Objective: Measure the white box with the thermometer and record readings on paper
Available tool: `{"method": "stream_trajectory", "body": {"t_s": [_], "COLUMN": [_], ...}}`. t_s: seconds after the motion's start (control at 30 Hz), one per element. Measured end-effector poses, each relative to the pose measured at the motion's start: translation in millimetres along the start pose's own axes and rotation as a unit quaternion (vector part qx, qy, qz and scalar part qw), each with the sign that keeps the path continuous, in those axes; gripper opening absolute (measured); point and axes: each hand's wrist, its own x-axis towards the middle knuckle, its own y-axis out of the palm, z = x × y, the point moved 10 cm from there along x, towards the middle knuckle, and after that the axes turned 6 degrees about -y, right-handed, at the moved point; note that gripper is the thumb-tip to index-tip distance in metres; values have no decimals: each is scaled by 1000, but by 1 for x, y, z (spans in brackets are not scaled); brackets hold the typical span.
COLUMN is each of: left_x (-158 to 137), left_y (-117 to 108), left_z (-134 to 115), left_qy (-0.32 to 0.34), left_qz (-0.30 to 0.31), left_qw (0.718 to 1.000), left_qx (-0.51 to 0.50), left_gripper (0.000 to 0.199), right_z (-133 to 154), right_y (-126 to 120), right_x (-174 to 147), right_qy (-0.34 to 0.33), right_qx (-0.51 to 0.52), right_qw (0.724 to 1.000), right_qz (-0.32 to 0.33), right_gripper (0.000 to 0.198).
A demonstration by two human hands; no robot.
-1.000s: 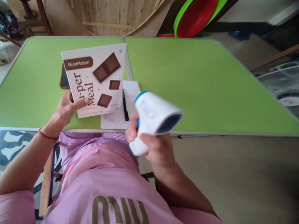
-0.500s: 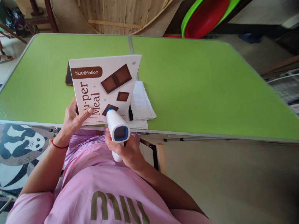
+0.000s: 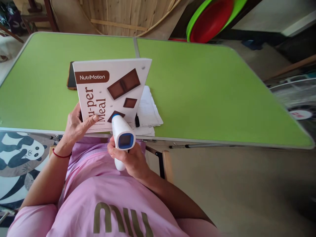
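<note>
My left hand [image 3: 80, 123] grips the lower left edge of a white box [image 3: 95, 95] printed with chocolate pieces and the word NutriMotion, thumb on its front. The box is tilted up above the near edge of the green table [image 3: 209, 98]. In my right hand [image 3: 132, 159] is a white infrared thermometer [image 3: 120, 130] with a blue-framed screen. Its blue nose points at the lower part of the box, close to the printed surface; I cannot tell whether they touch. Fingers wrap the handle, and the trigger is hidden.
Behind the box lies a phone [image 3: 71, 77], partly covered. Papers [image 3: 148, 112] and a black pen [image 3: 137, 120] rest to its right. Beyond the table stand a round wooden board [image 3: 123, 13] and red and green basins [image 3: 212, 19]. A fan [image 3: 296, 98] is at the right.
The view has shifted slightly. The box leans a little differently and the thermometer sits slightly further left in view. Both hands keep their holds.
</note>
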Motion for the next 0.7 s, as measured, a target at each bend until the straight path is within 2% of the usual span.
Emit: {"method": "stream_trajectory", "body": {"t_s": [0.3,0.43,0.7], "left_x": [1,2,2], "left_y": [0,1,-3], "left_z": [2,3,4], "left_qy": [-7,-15,-19], "left_qz": [5,11,5], "left_qw": [1000,1000,1000], "left_qx": [-3,-5,7], "left_gripper": [54,53,60], "right_z": [-4,-2,-8], "right_y": [1,4,10], "right_x": [0,2,1], "right_qy": [8,-8,-15], "right_qx": [6,7,77], "right_qw": [1000,1000,997], "right_qz": [-1,9,30], "right_gripper": [22,23,23]}}
